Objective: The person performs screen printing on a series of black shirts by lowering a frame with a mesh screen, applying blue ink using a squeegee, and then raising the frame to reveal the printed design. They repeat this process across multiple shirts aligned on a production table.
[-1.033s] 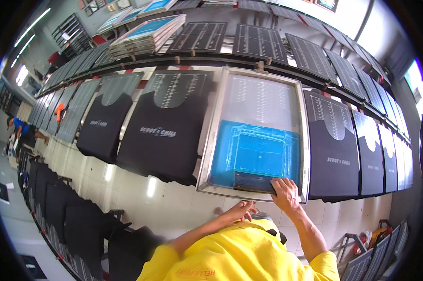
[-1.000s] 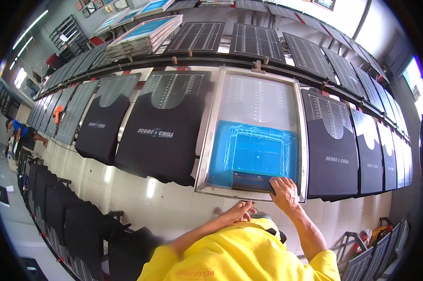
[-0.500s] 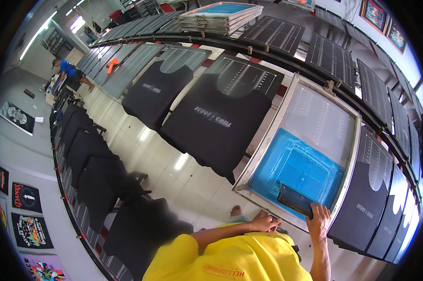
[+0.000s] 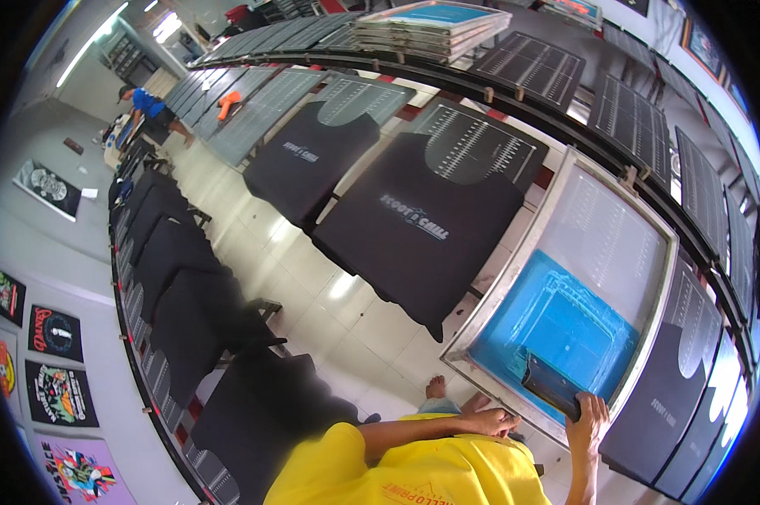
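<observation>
- I see a pale tiled floor (image 4: 329, 311) with a glare patch, left of my grip.
- Long tabletop rows (image 4: 253, 109) of dark shirts curve away.
- Posters (image 4: 56, 391) line the grey wall far left.
- A ceiling light strip (image 4: 93, 42) glows overhead.

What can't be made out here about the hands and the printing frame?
- Head view: left hand lies at the screen frame edge; whether it grips is unclear.
- Right hand fingers wrap the squeegee, hiding its handle end.
- Shirt under the frame is covered by the blue mesh.
</observation>
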Demonstrator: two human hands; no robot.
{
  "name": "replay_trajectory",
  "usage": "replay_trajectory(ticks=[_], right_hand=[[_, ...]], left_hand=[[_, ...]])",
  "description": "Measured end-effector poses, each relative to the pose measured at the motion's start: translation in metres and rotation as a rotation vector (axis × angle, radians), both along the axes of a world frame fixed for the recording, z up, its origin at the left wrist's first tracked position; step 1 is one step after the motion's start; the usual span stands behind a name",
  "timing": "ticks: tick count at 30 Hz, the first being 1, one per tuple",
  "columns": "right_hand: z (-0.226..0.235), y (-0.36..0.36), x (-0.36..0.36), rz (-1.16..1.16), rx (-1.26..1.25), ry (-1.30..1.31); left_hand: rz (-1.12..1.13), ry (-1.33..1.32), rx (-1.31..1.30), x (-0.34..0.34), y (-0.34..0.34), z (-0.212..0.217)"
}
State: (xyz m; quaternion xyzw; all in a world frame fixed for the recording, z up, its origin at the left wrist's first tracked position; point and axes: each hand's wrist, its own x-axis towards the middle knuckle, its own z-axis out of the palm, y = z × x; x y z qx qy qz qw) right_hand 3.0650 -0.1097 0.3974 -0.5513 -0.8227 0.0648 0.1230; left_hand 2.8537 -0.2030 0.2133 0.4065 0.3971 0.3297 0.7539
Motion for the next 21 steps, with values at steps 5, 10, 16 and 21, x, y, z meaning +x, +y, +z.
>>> replay_trajectory(ticks=[5,10,16,21], right_hand=[[0.002,-0.002,-0.007,-0.019,0.010,0.024],[0.004,-0.007,-0.003,-0.049,-0.056,-0.045],[0.007,-0.005,0.001,-0.032,0.006,0.008],[0.013,0.023,0.006,-0.090,0.066,-0.021]], left_hand=[[-0.154,0.038,-0.056,-0.015,0.012,0.023],[-0.350,0.217,0.020,-0.024,0.026,0.059],[-0.247,0.089,0.219,-0.011,0.006,-0.003],[-0.307,0.112,0.044,-0.020,0.017,0.024]])
